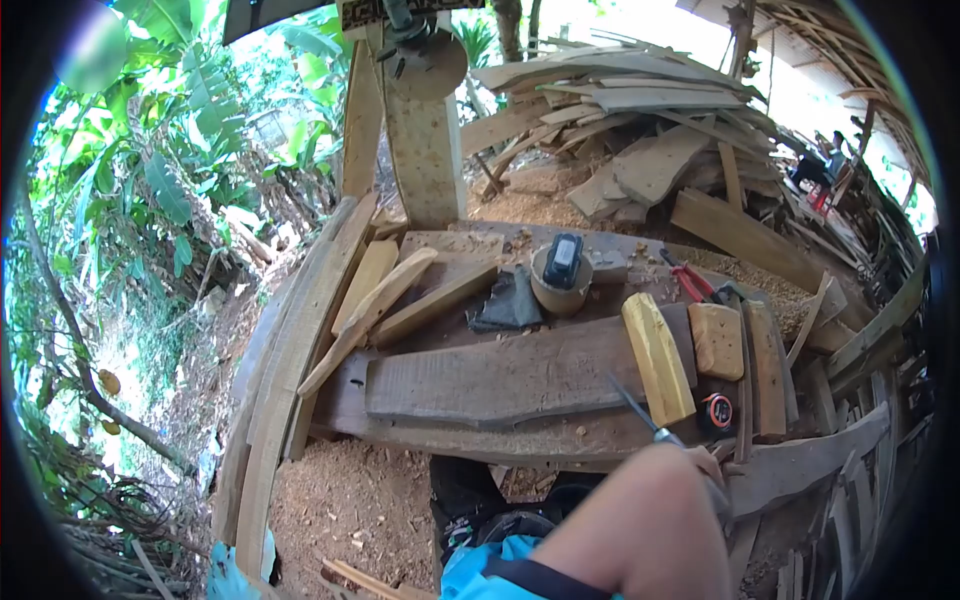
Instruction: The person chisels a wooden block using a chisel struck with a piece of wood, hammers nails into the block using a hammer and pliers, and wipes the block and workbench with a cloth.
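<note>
A bare bent arm (640, 530) from a teal sleeve fills the lower right, and I take it as my right one. Behind it my right hand (708, 463) shows only in part. It seems closed round the handle of a knife-like tool, whose narrow pointed blade (630, 400) points up and left over the dark plank (500, 370). Close to the blade lies a yellowish wood block (657, 360). A round orange-and-black tape measure (716, 411) sits beside it, below a small wood block (717, 341). My left hand is out of view.
Red-handled pliers (690, 283) lie at the bench's back right. A cup-like container (560, 285) holds a dark device, beside a dark cloth (508, 302). Long boards (290, 370) line the left edge. A post (420, 150) and a plank pile (650, 100) stand behind.
</note>
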Demonstrator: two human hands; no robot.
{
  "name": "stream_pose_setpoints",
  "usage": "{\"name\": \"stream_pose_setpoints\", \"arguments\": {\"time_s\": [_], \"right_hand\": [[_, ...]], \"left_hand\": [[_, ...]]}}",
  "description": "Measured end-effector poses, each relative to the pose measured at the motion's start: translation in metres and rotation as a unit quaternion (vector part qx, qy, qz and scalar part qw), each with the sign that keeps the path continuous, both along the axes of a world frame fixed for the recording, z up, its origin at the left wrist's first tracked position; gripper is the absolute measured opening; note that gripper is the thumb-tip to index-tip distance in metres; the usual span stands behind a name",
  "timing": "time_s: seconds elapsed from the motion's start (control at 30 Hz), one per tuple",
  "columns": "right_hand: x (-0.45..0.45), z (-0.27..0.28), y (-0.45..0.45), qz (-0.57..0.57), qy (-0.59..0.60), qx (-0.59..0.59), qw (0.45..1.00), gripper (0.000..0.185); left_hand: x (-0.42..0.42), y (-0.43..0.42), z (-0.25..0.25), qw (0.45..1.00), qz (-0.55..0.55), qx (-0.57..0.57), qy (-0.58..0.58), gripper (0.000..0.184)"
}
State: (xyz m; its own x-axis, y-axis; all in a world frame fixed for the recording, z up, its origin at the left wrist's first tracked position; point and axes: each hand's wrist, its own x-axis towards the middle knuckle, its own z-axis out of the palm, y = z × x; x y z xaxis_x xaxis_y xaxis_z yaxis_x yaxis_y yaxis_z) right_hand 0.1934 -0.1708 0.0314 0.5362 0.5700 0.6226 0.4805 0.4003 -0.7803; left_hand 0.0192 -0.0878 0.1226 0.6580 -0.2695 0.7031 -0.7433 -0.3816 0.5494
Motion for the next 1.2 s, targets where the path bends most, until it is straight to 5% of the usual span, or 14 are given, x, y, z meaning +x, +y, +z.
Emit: {"name": "stream_pose_setpoints", "arguments": {"time_s": [0.03,0.17,0.23,0.27,0.33,0.37,0.47,0.53,0.67,0.77,0.87,1.07,1.17,1.2], "right_hand": [[0.002,0.009,0.005,0.024,-0.144,-0.030,0.989,0.030],[-0.019,-0.025,-0.002,0.022,-0.170,-0.203,0.964,0.047],[-0.036,-0.053,-0.019,0.106,0.147,-0.236,0.955,0.047],[-0.034,-0.069,-0.028,0.111,0.341,-0.276,0.892,0.045],[-0.034,-0.066,-0.026,0.081,0.221,-0.230,0.944,0.042],[-0.040,-0.049,-0.015,0.041,-0.104,-0.143,0.983,0.042],[-0.037,-0.027,-0.011,-0.011,-0.166,-0.091,0.982,0.029],[-0.027,-0.026,-0.011,0.058,-0.093,-0.022,0.994,0.020],[-0.034,-0.028,-0.011,0.100,-0.057,0.027,0.993,0.014],[-0.026,-0.062,0.036,0.090,-0.096,0.057,0.990,0.018],[-0.014,-0.039,0.074,0.085,-0.125,0.021,0.988,0.020],[-0.018,-0.014,0.015,0.139,0.029,0.105,0.984,0.017],[-0.018,-0.026,0.047,0.104,0.068,0.149,0.981,0.017],[-0.015,-0.021,0.056,0.129,0.037,0.121,0.983,0.018]], "left_hand": [[0.004,-0.003,0.002,1.000,-0.006,0.007,-0.008,0.013],[0.021,-0.009,0.009,0.999,-0.028,0.027,-0.030,0.010],[0.027,-0.004,0.011,0.999,-0.017,0.037,-0.033,0.009],[0.025,0.011,0.009,0.999,0.037,0.029,-0.025,0.008],[0.017,0.054,-0.015,0.973,0.232,-0.023,0.010,0.007],[0.015,0.075,-0.038,0.920,0.385,-0.069,0.026,0.010],[0.019,0.164,-0.097,0.744,0.666,0.041,0.038,0.010],[0.021,0.197,-0.133,0.689,0.720,0.077,0.042,0.017],[0.024,0.202,-0.165,0.694,0.674,0.087,0.237,0.024],[0.020,0.212,-0.166,0.733,0.641,0.067,0.218,0.025],[0.020,0.207,-0.166,0.721,0.650,0.043,0.236,0.023],[0.019,0.215,-0.165,0.720,0.653,-0.016,0.236,0.017],[0.018,0.213,-0.162,0.766,0.603,-0.051,0.216,0.016],[0.015,0.210,-0.151,0.822,0.540,-0.049,0.172,0.029]]}}
